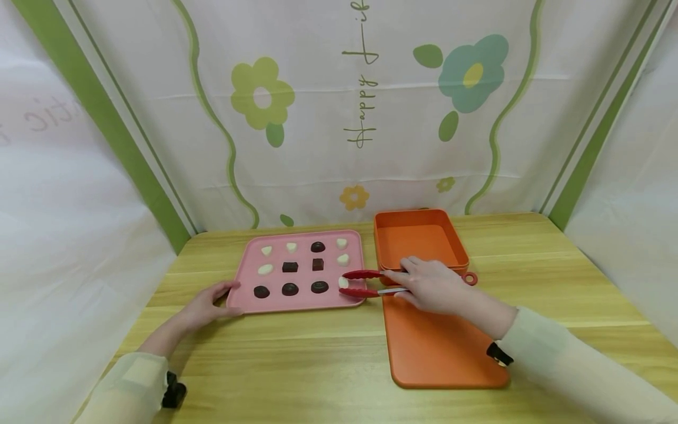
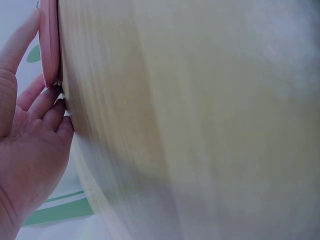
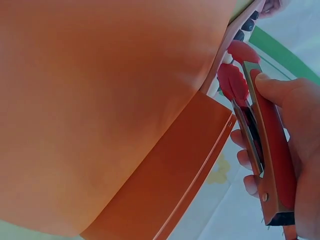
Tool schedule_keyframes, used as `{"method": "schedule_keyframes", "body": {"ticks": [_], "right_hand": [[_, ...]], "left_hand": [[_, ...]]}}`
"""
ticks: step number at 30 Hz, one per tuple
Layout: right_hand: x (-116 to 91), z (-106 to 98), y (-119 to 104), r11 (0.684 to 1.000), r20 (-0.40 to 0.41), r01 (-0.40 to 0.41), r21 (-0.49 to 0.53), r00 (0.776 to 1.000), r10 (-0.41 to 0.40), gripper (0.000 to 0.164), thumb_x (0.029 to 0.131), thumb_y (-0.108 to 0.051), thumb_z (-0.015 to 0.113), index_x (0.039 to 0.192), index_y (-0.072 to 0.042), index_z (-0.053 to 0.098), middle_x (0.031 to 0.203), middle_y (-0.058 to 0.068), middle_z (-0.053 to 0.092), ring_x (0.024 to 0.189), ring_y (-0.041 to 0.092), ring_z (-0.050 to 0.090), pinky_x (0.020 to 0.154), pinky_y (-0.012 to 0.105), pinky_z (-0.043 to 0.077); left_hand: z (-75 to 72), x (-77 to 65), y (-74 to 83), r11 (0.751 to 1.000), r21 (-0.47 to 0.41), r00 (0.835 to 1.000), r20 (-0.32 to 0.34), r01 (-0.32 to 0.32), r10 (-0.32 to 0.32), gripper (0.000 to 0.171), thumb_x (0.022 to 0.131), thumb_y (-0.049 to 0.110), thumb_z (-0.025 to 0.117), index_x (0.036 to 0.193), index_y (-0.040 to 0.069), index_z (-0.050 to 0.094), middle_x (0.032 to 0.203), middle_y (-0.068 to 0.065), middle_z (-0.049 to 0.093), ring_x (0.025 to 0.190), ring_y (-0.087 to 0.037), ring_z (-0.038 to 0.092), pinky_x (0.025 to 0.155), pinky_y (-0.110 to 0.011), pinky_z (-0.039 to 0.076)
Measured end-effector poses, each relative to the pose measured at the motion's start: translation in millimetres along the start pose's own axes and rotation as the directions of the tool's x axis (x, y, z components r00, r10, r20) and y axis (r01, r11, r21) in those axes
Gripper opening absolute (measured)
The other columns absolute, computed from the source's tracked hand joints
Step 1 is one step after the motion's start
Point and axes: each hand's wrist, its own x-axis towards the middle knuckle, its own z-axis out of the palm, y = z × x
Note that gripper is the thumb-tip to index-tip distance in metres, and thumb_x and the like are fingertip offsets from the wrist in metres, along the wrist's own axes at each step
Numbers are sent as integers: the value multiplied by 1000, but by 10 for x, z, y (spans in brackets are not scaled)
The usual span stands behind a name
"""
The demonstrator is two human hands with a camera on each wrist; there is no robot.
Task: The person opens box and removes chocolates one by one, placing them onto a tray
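My right hand grips red-tipped metal tongs, one arm along each side. Their red tips reach over the right edge of the pink tray, either side of a small white chocolate in the front right corner. More white pieces and dark chocolates, round and square, lie on the tray in rows. At the tray's front left corner, my left hand holds the rim between thumb and fingers. In the left wrist view the fingertips sit low at the tray's edge, against the wooden table.
Right of the tray stands an open orange box, with a red ring by its front right corner. A flat orange panel lies in front of it, beneath my right forearm. A printed curtain closes off the table's back.
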Motion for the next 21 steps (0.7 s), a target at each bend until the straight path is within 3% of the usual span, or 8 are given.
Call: {"method": "schedule_keyframes", "body": {"ticks": [12,21], "right_hand": [[4,-35,-10,999,31,-35,12,999,35,49,87,-40,73,129,-17,65,81,1,46,68,14,41,42,21,31],[-171,-169,47,995,-87,-78,55,993,83,53,85,-36,76,133,-19,62,85,0,45,66,11,38,44,20,29]], "left_hand": [[1,-18,-3,1000,1,1000,-7,-2,2,78,83,30,79,141,-6,42,147,-29,36,139,-44,27,110,-53,25],[7,-9,-3,1000,-7,1000,-7,-1,1,79,82,30,80,141,-5,42,147,-29,36,138,-44,27,110,-53,25]]}}
